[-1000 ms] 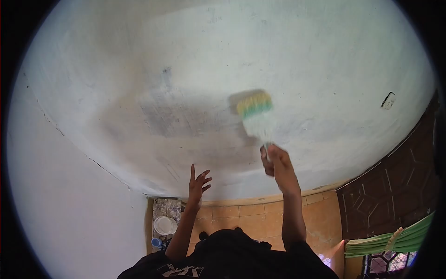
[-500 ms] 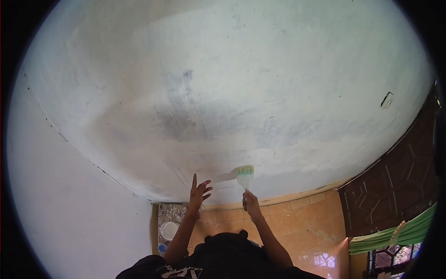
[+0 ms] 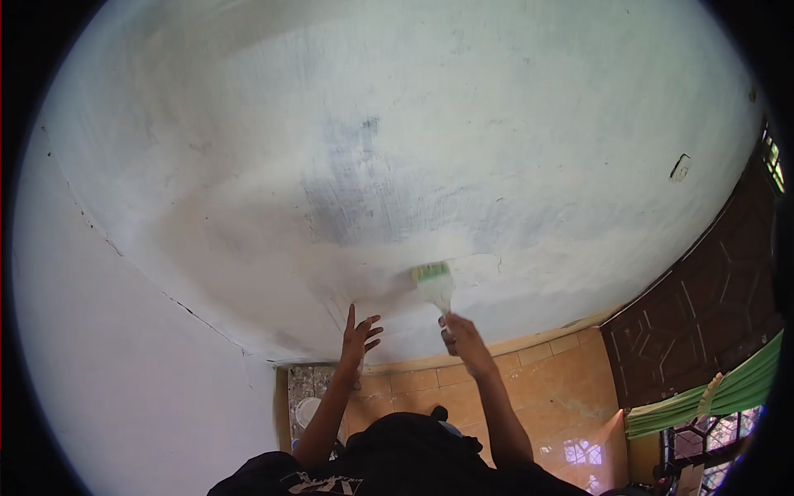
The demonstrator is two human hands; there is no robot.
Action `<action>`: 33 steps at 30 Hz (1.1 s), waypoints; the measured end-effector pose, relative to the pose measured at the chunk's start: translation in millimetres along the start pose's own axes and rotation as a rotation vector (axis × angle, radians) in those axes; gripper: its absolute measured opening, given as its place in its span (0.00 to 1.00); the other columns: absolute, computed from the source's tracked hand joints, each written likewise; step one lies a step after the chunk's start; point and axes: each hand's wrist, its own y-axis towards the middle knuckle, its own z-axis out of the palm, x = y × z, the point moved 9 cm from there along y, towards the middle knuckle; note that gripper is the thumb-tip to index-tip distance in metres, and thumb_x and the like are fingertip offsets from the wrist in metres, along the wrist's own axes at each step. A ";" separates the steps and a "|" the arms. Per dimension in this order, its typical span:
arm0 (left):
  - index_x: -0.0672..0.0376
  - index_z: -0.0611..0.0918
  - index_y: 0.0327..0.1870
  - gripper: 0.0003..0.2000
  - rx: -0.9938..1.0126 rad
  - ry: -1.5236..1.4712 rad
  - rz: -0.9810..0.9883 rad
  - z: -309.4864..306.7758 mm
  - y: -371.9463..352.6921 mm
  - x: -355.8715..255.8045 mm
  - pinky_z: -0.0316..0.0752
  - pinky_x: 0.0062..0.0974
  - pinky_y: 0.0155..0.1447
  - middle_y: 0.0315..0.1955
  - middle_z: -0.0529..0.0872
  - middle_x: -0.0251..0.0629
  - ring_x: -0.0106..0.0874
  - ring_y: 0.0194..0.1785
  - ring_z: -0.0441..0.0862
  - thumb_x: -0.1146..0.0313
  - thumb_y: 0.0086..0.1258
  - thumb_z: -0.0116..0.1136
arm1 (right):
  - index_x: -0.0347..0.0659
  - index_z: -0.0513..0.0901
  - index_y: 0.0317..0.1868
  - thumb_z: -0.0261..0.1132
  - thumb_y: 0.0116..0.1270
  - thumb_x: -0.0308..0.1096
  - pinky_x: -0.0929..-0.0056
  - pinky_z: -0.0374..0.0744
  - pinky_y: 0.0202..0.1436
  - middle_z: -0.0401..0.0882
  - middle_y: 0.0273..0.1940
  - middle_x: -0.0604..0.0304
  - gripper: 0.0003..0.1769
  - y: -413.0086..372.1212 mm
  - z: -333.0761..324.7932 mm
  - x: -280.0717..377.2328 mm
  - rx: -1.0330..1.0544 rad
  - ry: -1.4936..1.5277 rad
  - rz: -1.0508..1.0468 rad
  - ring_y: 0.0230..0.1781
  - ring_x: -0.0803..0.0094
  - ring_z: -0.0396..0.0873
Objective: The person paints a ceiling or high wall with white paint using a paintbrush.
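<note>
My right hand (image 3: 468, 341) is closed round the handle of a wide paintbrush (image 3: 435, 288), whose bristles point up at the wall. The brush has a whitish body and green-yellow bristles, slightly blurred. Its bristle end appears to be at the wall (image 3: 529, 124), which is whitish with darker grey, streaked patches above the brush. To the left, my left hand (image 3: 358, 341) is raised with fingers spread and holds nothing. It is close to the wall's lower part; whether it touches cannot be told.
Orange floor tiles (image 3: 546, 393) run along the wall's foot. A white bucket (image 3: 307, 411) stands at lower left, partly behind my left arm. On the right are a dark carved wooden door (image 3: 678, 318) and a green curtain (image 3: 744, 388). A wall socket (image 3: 680, 169) sits at upper right.
My right hand has moved the paintbrush up the wall and tilted its bristle end to the left. My left hand stays raised and spread. The view has shifted slightly.
</note>
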 end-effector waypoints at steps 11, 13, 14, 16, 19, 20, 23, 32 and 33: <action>0.45 0.39 0.78 0.40 0.069 0.003 -0.015 -4.6 0.4 -2.4 0.73 0.37 0.58 0.60 0.78 0.42 0.35 0.56 0.79 0.54 0.76 0.52 | 0.46 0.69 0.32 0.47 0.79 0.54 0.83 0.48 0.19 0.51 0.18 0.77 0.22 16.5 41.0 179.2 -0.093 -0.085 -0.475 0.16 0.88 0.46; 0.44 0.39 0.78 0.40 0.073 0.000 -0.008 -10.0 0.6 -1.6 0.74 0.36 0.58 0.60 0.78 0.42 0.35 0.56 0.79 0.54 0.76 0.52 | 0.46 0.68 0.31 0.47 0.79 0.52 0.82 0.51 0.19 0.53 0.18 0.76 0.22 44.4 28.3 133.0 -0.110 -0.098 -0.514 0.16 0.87 0.50; 0.44 0.39 0.78 0.40 0.067 0.004 -0.011 -14.0 1.1 -1.2 0.74 0.35 0.57 0.60 0.78 0.41 0.35 0.56 0.79 0.54 0.76 0.52 | 0.47 0.68 0.29 0.47 0.79 0.52 0.82 0.52 0.19 0.55 0.18 0.75 0.22 49.3 22.4 103.6 -0.127 -0.131 -0.461 0.16 0.87 0.52; 0.44 0.39 0.78 0.39 0.050 0.005 -0.018 -22.0 2.4 0.2 0.74 0.35 0.57 0.60 0.78 0.41 0.34 0.55 0.79 0.54 0.76 0.51 | 0.48 0.67 0.28 0.46 0.79 0.54 0.82 0.53 0.18 0.57 0.18 0.75 0.23 49.1 18.7 44.9 -0.160 -0.072 -0.399 0.15 0.86 0.53; 0.43 0.40 0.79 0.39 0.050 -0.002 -0.026 -30.9 1.5 -1.9 0.74 0.34 0.57 0.59 0.79 0.40 0.33 0.54 0.79 0.55 0.76 0.51 | 0.48 0.68 0.30 0.47 0.77 0.58 0.83 0.53 0.18 0.56 0.18 0.75 0.25 45.8 9.7 -64.0 -0.179 -0.014 -0.175 0.15 0.87 0.53; 0.43 0.40 0.79 0.39 0.048 -0.008 -0.029 -32.1 1.4 -0.4 0.74 0.34 0.56 0.59 0.79 0.40 0.33 0.54 0.79 0.56 0.76 0.51 | 0.49 0.69 0.31 0.48 0.76 0.60 0.83 0.53 0.18 0.56 0.19 0.76 0.25 44.3 3.1 -103.6 -0.219 -0.023 -0.076 0.15 0.87 0.53; 0.43 0.40 0.79 0.38 0.045 -0.012 -0.033 -35.7 3.4 0.4 0.75 0.34 0.56 0.59 0.79 0.40 0.32 0.53 0.80 0.56 0.76 0.51 | 0.48 0.71 0.34 0.50 0.76 0.56 0.83 0.54 0.18 0.57 0.19 0.76 0.21 31.5 -7.7 -202.1 -0.256 0.047 0.199 0.15 0.86 0.54; 0.43 0.40 0.79 0.38 -0.003 -0.034 -0.038 -52.3 0.4 3.3 0.75 0.35 0.56 0.59 0.79 0.40 0.34 0.54 0.80 0.57 0.76 0.51 | 0.44 0.73 0.38 0.51 0.77 0.49 0.84 0.51 0.18 0.56 0.20 0.76 0.17 20.6 39.7 -83.3 -0.102 -0.003 0.109 0.16 0.88 0.51; 0.43 0.40 0.79 0.38 -0.010 -0.032 -0.035 -54.2 0.6 3.2 0.75 0.35 0.56 0.59 0.79 0.40 0.35 0.54 0.79 0.57 0.76 0.51 | 0.44 0.73 0.38 0.51 0.77 0.49 0.84 0.50 0.18 0.56 0.20 0.76 0.17 15.0 49.8 -56.6 -0.079 -0.018 0.087 0.16 0.88 0.50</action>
